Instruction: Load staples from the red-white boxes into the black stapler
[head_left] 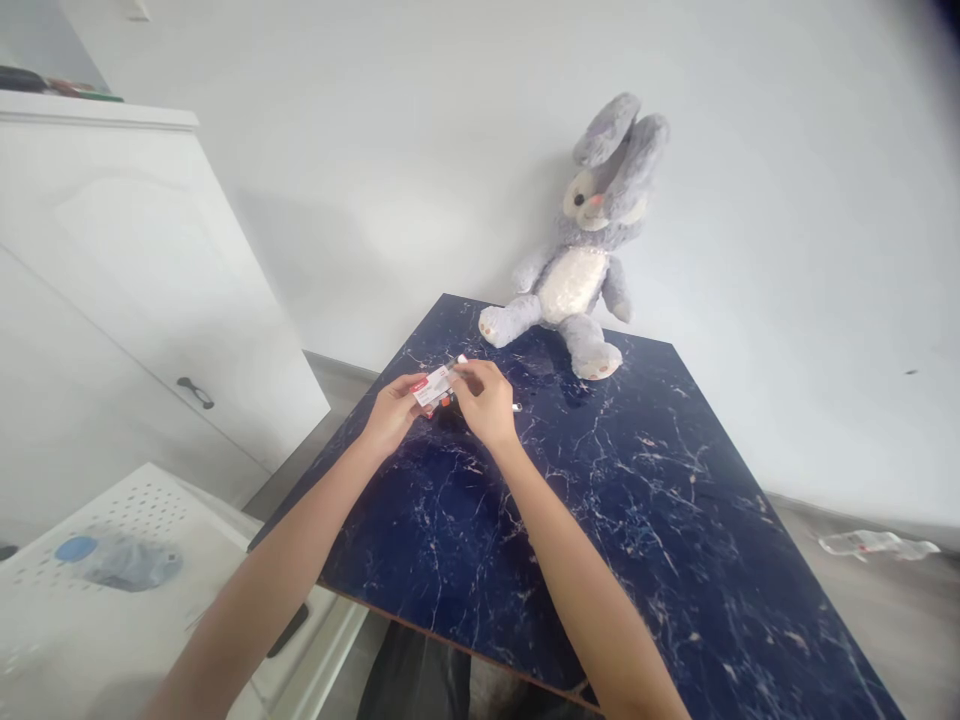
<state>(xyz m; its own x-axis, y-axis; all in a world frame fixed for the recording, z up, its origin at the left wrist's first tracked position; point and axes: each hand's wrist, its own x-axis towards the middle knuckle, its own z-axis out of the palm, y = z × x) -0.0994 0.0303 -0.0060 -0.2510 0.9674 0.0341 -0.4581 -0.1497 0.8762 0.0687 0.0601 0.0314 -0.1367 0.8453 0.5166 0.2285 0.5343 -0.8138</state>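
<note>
Between my two hands is a small white and red box (433, 386), held above the dark blue table. My left hand (395, 408) grips its left end with fingers and thumb. At the box's right end, my right hand (487, 400) has its fingers bent and pinched, with a narrow white flap or tip showing just above them. Small orange and dark items lie under the hands, partly hidden. Beside my right hand, a thin white stick-like end (517, 407) pokes out on the table.
A grey plush rabbit (574, 285) sits at the back of the marbled blue table (637, 500), against the wall. Left stands a white cabinet (135, 300). A clear bottle with a blue cap (127, 560) lies on a white surface. Crumpled clear plastic (877, 544) is on the floor at right.
</note>
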